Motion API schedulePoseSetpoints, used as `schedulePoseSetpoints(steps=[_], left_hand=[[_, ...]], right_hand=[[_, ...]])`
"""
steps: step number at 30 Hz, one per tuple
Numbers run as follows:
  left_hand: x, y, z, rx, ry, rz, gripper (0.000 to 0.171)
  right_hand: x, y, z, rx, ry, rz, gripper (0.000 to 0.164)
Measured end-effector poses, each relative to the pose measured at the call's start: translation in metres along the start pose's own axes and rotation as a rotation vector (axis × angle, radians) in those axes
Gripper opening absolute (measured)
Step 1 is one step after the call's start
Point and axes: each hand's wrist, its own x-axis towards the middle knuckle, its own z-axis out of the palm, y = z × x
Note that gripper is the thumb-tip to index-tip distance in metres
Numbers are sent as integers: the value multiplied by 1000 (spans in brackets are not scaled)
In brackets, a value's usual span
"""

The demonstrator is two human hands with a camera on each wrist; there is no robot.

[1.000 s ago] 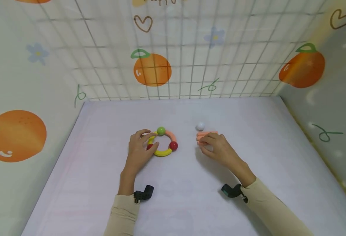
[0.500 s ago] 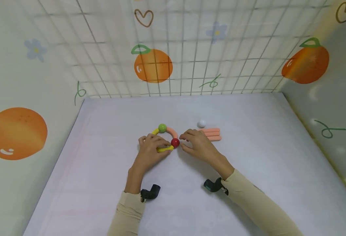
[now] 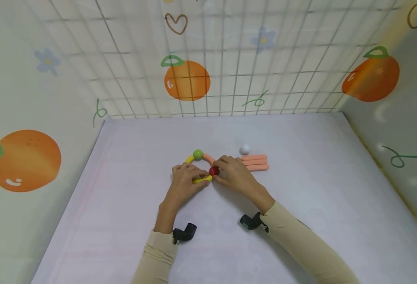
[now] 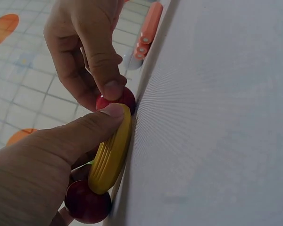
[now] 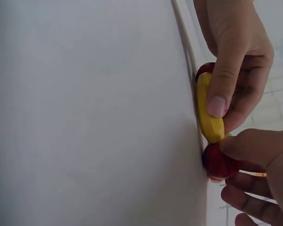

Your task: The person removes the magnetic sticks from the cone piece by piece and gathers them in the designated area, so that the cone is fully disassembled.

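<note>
On the white table lies a ring of curved rods and balls. My left hand (image 3: 183, 183) pinches its front yellow curved rod (image 4: 111, 155), thumb along the ribbed side. My right hand (image 3: 237, 174) holds the red ball (image 5: 220, 161) at that rod's right end between thumb and fingers. A second red ball (image 4: 87, 202) sits at the rod's other end, hidden behind my left hand in the head view. At the ring's back, a green ball (image 3: 198, 154) stands between another yellow rod (image 3: 189, 159) and a pink curved rod (image 3: 208, 158).
Three straight pink rods (image 3: 255, 162) lie side by side just right of my right hand. A white ball (image 3: 245, 149) rests behind them. A patterned sheet with printed oranges (image 3: 187, 81) and a wire grid rises beyond the table's (image 3: 151, 134) back edge.
My right hand has left the pink rods and moved left to grip the red ball. My left hand has shifted right from the ring's left side onto the front yellow rod.
</note>
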Motion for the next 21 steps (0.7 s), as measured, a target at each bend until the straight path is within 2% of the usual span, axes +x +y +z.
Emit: schedulePoseSetpoints(steps=[6,14,21], left_hand=[[2,1,1,-9,18,18,21],[-4,-2,-4,-1,-12,-43,18],[-3,-1,-1,-26,-12,12,19]], right_hand=[[3,-1,1,-38,-15,12,30],[8,-5,10,76,-40,46,26],[8,-3,9,99,-82,131,30]])
